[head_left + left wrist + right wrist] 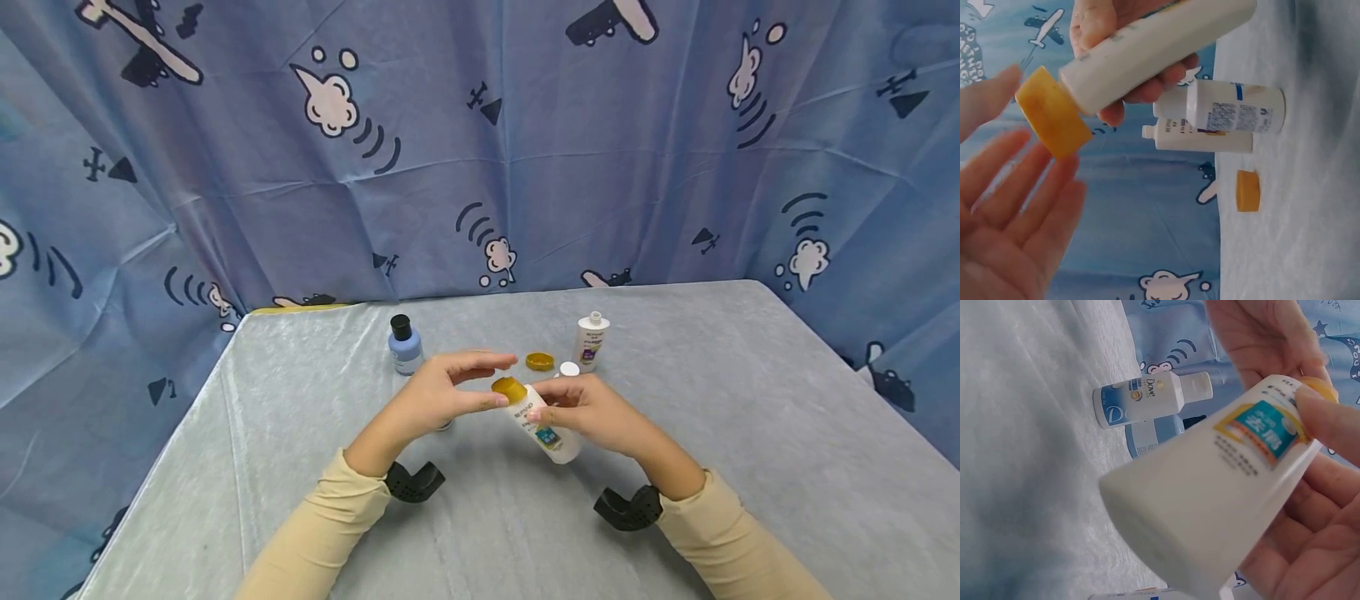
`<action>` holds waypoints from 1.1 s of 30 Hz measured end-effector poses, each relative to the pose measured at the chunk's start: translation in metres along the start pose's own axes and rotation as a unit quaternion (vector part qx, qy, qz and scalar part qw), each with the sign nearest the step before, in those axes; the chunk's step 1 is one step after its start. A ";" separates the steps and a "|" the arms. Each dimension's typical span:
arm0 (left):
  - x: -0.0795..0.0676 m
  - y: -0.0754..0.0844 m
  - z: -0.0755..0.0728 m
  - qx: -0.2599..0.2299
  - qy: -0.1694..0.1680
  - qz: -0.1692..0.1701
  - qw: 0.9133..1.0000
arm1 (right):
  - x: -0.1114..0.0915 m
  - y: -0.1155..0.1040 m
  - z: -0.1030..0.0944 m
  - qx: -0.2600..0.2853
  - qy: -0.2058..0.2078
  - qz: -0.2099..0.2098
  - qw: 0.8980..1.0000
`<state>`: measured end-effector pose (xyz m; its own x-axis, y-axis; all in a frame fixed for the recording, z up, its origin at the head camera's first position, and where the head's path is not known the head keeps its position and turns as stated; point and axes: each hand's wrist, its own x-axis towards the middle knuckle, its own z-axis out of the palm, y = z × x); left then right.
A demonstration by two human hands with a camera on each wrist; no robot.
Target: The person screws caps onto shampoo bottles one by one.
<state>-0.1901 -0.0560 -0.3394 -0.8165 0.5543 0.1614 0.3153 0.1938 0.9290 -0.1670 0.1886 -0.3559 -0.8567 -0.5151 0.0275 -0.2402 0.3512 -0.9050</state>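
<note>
1. Head view: the right hand [592, 412] grips a white bottle [557, 442] above the middle of the tabletop [750, 392]. Its yellow cap [509, 389] tips up to the far left. The left hand [442, 385] is right there, thumb at the cap. Farther back lies a loose yellow cap [539, 362].
2. Left wrist view: the left fingers are quite straight, not wrapped round the cap. To turn it well, they should probably hug both sides.
3. Right wrist view: a Dove bottle [1141, 399] stands to the left. The right hand should hold firm, but not squash the bottle.
</note>
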 end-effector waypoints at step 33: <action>-0.001 0.006 0.016 -0.069 0.079 -0.081 0.991 | 0.001 -0.003 0.004 -0.040 0.065 0.000 0.997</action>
<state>-0.1797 -0.0419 -0.3391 -0.9201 0.3887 0.0473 0.1142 0.1509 0.9819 -0.1650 0.1843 -0.3546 -0.9076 -0.4107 0.0873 -0.2714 0.4153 -0.8683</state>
